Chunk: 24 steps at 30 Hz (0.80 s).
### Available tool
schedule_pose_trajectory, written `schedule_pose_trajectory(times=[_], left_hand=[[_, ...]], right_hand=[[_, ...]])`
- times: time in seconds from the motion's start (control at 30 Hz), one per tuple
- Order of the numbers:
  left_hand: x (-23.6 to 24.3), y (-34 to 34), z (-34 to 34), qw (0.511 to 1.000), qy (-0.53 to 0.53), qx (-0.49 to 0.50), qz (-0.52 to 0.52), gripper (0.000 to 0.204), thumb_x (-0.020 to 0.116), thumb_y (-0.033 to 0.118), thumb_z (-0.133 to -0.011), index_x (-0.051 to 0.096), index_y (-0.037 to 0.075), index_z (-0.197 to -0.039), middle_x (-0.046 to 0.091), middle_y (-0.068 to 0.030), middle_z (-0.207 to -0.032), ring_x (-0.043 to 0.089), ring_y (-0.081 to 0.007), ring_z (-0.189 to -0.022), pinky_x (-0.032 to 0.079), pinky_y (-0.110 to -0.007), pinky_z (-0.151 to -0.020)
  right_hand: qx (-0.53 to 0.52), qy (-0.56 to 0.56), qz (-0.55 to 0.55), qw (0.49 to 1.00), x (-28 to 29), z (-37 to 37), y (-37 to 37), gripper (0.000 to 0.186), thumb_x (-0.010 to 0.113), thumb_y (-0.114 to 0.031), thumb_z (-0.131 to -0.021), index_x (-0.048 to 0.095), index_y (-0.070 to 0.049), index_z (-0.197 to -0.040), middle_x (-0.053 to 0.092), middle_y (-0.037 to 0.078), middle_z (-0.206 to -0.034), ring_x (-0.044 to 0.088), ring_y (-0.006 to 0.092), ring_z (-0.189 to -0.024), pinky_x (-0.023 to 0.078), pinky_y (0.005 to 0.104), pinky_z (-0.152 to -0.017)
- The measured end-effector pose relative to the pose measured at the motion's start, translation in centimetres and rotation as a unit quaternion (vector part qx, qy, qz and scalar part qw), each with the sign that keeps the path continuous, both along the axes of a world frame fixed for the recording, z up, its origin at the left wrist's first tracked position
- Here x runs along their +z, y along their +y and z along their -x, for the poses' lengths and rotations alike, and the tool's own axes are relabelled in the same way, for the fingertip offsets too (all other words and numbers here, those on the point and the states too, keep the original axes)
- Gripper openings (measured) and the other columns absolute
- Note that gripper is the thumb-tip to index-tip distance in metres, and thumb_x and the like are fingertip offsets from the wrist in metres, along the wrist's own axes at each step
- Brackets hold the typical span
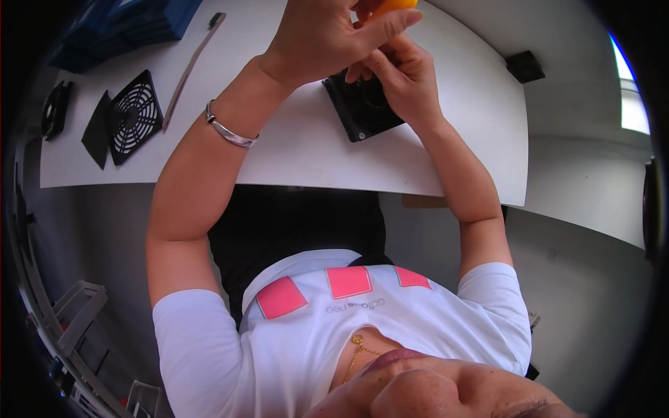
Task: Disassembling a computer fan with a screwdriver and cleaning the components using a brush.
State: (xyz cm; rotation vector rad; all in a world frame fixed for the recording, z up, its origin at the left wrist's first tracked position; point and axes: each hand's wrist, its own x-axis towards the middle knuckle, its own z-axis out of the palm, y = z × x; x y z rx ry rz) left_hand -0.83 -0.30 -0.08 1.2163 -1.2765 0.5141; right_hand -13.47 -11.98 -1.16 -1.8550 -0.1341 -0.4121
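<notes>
At the top edge, my left hand [334, 38] is closed on an orange object [391, 7], probably a handle, cut off by the frame. Just below and to its right, my right hand [397, 73] has its fingers bent inward over a black square fan-like housing [355, 118] lying on the white table [293, 157]. What my right fingertips grip is hidden behind both hands and cannot be made out.
At the table's left lie a black fan guard [134, 118], a dark square sheet [96, 129], another black part [57, 109], a long brush [194, 70] and stacked blue bins [122, 28]. A black object [524, 66] sits at the right edge; a rack [77, 313] stands lower left.
</notes>
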Motion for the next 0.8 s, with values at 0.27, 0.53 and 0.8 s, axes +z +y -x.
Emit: schedule_pose_trajectory(times=[0.27,0.53,0.8], left_hand=[[-0.5,-0.4,0.0,0.999,-0.048,-0.001,0.012,0.025,0.076,0.026,-0.090,0.069,0.005,-0.100,0.067,-0.0093,-0.083,0.065,-0.0189,-0.066,0.054,-0.027,-0.059],[0.2,0.6,-0.4,0.998,-0.010,0.043,-0.033,0.026,0.073,0.024,-0.091,0.067,0.002,-0.104,0.068,-0.0117,-0.084,0.066,-0.0221,-0.066,0.053,-0.030,-0.059],[-0.5,-0.5,-0.2,0.999,-0.028,0.019,0.028,0.025,0.067,0.022,-0.095,0.065,0.002,-0.109,0.067,-0.0117,-0.079,0.064,-0.0205,-0.063,0.052,-0.028,-0.058]], right_hand=[[-0.054,-0.007,-0.009,0.998,-0.3,0.2,0.3,0.015,0.063,-0.014,-0.101,0.064,-0.001,-0.109,0.072,0.006,-0.086,0.071,0.0137,-0.077,0.056,0.0247,-0.073],[-0.002,0.036,0.017,0.999,-0.1,-0.1,-0.1,0.024,0.067,-0.014,-0.098,0.064,-0.001,-0.119,0.072,0.005,-0.096,0.069,0.0120,-0.082,0.056,0.0264,-0.078],[-0.035,0.008,0.015,0.999,-0.9,-0.4,-0.5,0.025,0.068,-0.017,-0.098,0.065,-0.001,-0.116,0.071,0.006,-0.096,0.069,0.0143,-0.085,0.055,0.0276,-0.079]])
